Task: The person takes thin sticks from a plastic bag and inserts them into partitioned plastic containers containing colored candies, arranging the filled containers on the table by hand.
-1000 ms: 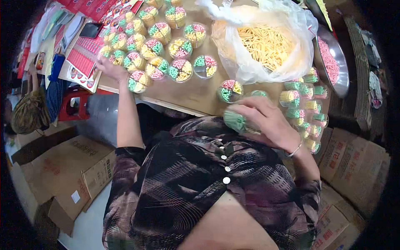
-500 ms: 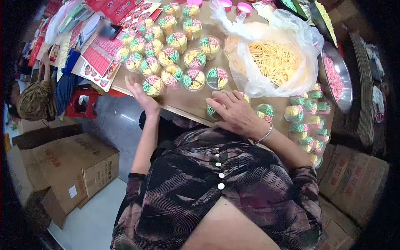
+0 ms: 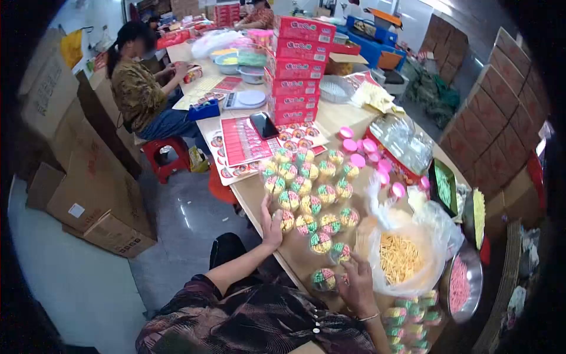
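Clear round cups (image 3: pixel 309 205) packed with pink, green and yellow sticks stand upright in a group on the brown table (image 3: pixel 295 253). My left hand (image 3: pixel 272 227) rests at the group's near left edge, fingers apart, beside a cup (image 3: pixel 285 221). My right hand (image 3: pixel 356 282) is over the near end of the group, next to two cups (image 3: pixel 323 279); its fingertips are near a cup (image 3: pixel 340 252), and whether they grip one is unclear. An open plastic bag of yellow sticks (image 3: pixel 400 258) lies right of it. More filled cups (image 3: pixel 413 321) lie at the near right.
A metal bowl of pink sticks (image 3: pixel 460 286) is at the right. Pink lids (image 3: pixel 369 146), a phone (image 3: pixel 263 125), a stack of red boxes (image 3: pixel 296 68) and clear empty cups (image 3: pixel 398 141) are farther back. A co-worker (image 3: pixel 138 82) sits at the left; cartons (image 3: pixel 97 183) stand nearby.
The view has tilted up towards the far table. My right hand first moved a cup from the near right to the group's near side. My left hand remains beside the cups.
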`<action>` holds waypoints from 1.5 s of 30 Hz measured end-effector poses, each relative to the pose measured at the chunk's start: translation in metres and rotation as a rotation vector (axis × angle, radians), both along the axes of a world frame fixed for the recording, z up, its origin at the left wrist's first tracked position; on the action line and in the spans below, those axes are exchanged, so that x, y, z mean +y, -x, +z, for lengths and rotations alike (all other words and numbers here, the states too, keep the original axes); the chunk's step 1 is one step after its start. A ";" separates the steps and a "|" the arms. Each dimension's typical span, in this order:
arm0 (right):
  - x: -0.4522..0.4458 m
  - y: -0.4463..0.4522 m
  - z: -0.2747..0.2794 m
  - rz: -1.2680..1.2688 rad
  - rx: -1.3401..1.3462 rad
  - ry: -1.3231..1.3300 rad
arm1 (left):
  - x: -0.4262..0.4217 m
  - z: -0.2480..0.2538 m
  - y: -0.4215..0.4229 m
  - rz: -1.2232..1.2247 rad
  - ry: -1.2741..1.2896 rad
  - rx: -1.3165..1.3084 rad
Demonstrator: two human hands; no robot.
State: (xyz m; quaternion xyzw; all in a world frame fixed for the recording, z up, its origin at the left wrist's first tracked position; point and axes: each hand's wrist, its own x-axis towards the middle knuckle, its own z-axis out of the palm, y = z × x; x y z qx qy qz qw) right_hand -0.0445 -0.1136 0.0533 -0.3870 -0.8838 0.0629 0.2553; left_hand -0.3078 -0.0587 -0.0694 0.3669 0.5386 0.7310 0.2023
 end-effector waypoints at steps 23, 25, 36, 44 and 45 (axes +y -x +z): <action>-0.055 -0.054 -0.022 -0.355 0.316 0.138 | -0.003 -0.012 -0.001 -0.011 0.010 0.006; -0.049 -0.055 -0.026 -0.339 0.325 0.070 | -0.003 -0.012 0.001 0.001 0.004 0.019; 0.004 -0.001 0.026 -0.101 0.310 -0.001 | -0.008 0.004 0.009 0.021 0.089 -0.144; 0.064 0.116 -0.018 0.435 -0.171 -0.216 | 0.026 0.044 0.061 -0.028 0.251 -0.329; 0.066 0.132 -0.025 0.496 -0.201 -0.244 | 0.037 0.047 0.067 -0.038 0.275 -0.350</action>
